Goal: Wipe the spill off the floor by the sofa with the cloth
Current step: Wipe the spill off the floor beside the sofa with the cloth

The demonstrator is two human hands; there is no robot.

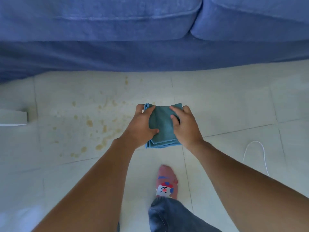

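A folded teal cloth [161,124] is held above the pale tiled floor between both my hands. My left hand [141,126] grips its left side, thumb on top. My right hand [185,125] grips its right side with fingers laid over the top. A spill of yellow-brown drops and smears [95,124] spreads over the tiles to the left of the cloth, reaching up toward the blue sofa [150,54] that runs across the top of the view.
My foot in a pink patterned sock [166,183] stands on the tiles below the cloth. A white cord [254,148] loops on the floor at the right. A white furniture edge [13,117] juts in at the left.
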